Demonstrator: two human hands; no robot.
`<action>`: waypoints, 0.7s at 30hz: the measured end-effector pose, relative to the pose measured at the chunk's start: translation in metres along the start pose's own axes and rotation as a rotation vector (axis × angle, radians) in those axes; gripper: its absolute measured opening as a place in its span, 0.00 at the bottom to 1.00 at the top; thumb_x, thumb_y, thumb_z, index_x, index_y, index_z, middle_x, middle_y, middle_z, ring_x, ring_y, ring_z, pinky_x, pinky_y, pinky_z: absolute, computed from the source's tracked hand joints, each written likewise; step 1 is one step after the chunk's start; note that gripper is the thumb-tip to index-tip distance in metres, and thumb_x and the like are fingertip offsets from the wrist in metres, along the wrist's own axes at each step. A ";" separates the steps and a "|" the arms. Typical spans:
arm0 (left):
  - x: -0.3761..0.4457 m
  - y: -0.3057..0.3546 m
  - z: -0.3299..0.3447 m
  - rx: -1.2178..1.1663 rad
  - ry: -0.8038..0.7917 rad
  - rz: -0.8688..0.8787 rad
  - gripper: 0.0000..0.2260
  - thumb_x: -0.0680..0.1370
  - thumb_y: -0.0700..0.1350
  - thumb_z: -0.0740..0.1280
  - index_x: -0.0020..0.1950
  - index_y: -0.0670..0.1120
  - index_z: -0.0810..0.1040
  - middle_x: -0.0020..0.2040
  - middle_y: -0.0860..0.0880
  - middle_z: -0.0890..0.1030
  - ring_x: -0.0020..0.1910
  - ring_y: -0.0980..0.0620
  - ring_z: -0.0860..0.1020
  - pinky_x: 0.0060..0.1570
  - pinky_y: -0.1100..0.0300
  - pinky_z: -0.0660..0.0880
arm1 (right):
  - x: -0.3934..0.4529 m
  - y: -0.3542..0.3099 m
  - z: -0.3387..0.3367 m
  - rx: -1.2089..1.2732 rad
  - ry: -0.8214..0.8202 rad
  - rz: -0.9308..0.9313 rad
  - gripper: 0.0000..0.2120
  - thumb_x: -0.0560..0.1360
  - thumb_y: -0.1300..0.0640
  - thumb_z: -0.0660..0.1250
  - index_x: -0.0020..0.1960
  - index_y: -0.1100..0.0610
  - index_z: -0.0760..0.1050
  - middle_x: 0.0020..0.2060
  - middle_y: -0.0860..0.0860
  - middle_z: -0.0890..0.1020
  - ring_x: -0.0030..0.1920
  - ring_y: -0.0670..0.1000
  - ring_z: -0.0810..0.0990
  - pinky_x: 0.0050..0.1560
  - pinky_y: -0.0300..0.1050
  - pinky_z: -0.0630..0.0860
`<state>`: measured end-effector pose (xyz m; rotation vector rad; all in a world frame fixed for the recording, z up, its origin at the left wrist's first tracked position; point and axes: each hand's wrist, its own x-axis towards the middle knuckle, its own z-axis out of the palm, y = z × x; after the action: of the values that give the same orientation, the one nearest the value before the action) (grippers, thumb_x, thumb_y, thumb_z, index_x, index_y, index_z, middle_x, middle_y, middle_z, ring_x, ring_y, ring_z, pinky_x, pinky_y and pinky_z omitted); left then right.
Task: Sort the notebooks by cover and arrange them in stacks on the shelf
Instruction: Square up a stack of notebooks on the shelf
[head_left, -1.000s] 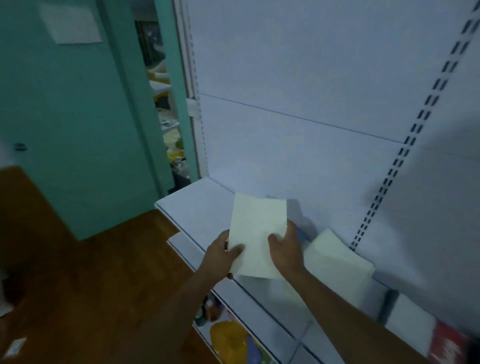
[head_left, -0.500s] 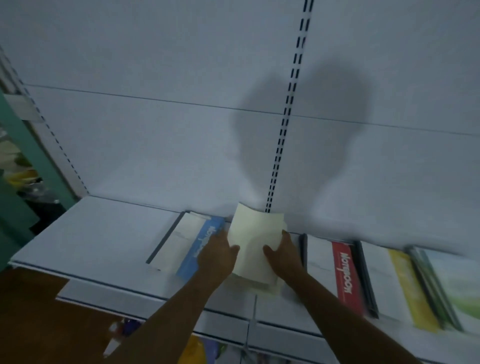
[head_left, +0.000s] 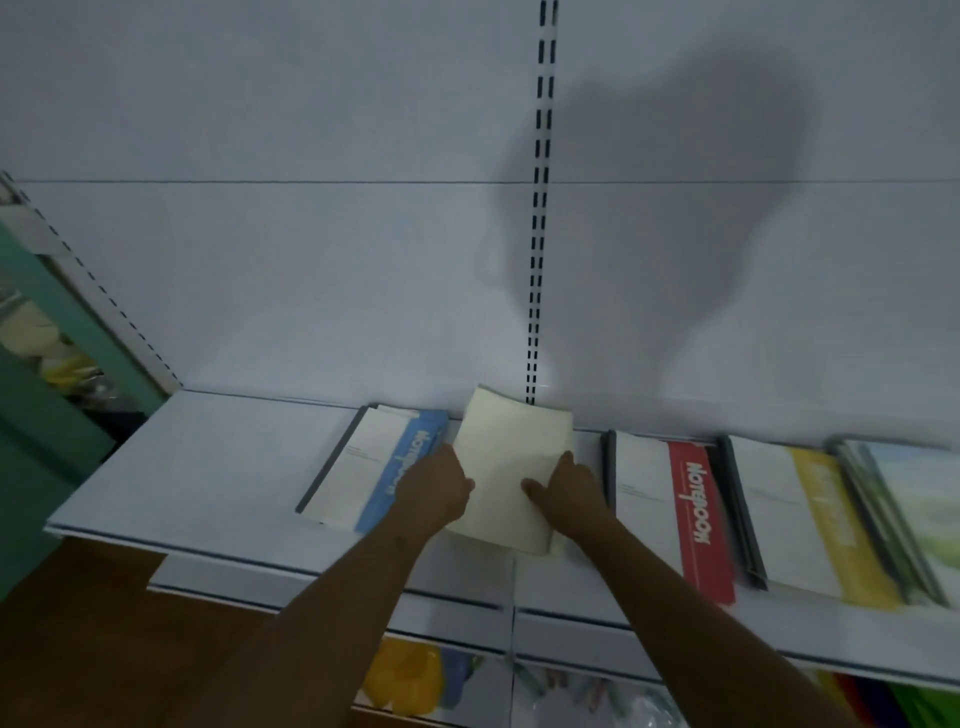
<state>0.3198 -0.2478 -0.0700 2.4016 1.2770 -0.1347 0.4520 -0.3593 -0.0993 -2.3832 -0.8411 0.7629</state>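
Observation:
A cream plain-cover notebook (head_left: 506, 457) lies on a cream stack on the white shelf (head_left: 208, 467), in the middle of the view. My left hand (head_left: 434, 491) holds its left edge and my right hand (head_left: 569, 491) holds its right edge, thumbs on top. To the left lies a blue-banded notebook stack (head_left: 374, 467). To the right lie a red-banded stack (head_left: 670, 509), a yellow-banded stack (head_left: 810, 525) and a green-covered stack (head_left: 914, 499).
A white back panel with a slotted upright (head_left: 540, 208) rises behind the shelf. A lower shelf (head_left: 467, 618) juts out below, with yellow and coloured goods (head_left: 405, 680) under it. A teal wall (head_left: 47, 415) stands at the left, above brown floor.
The view has swung right from the shelf's left end to the row of notebooks. Both hands have lowered the cream notebook onto the cream stack between the blue and red stacks.

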 end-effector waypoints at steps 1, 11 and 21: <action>0.001 0.001 -0.001 0.040 -0.014 0.021 0.21 0.80 0.51 0.62 0.68 0.40 0.66 0.64 0.41 0.75 0.61 0.44 0.75 0.57 0.54 0.72 | -0.002 0.002 0.002 0.027 0.013 0.005 0.38 0.77 0.43 0.63 0.75 0.65 0.52 0.67 0.63 0.68 0.66 0.60 0.70 0.65 0.54 0.71; 0.010 -0.005 -0.004 0.133 -0.079 0.127 0.22 0.80 0.52 0.61 0.66 0.38 0.68 0.64 0.42 0.74 0.61 0.45 0.75 0.57 0.55 0.72 | -0.031 -0.015 0.011 0.145 0.235 0.051 0.30 0.76 0.49 0.65 0.72 0.56 0.56 0.63 0.56 0.71 0.61 0.57 0.75 0.59 0.52 0.74; -0.010 0.063 -0.041 -0.012 0.238 0.200 0.29 0.78 0.60 0.59 0.67 0.37 0.63 0.64 0.36 0.68 0.64 0.37 0.68 0.59 0.44 0.69 | -0.107 0.040 -0.039 0.109 0.654 0.183 0.16 0.80 0.45 0.57 0.57 0.57 0.71 0.54 0.53 0.75 0.48 0.52 0.76 0.46 0.42 0.70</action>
<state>0.3610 -0.2702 -0.0106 2.5772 1.1194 0.2229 0.4230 -0.4696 -0.0594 -2.3980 -0.3036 0.0562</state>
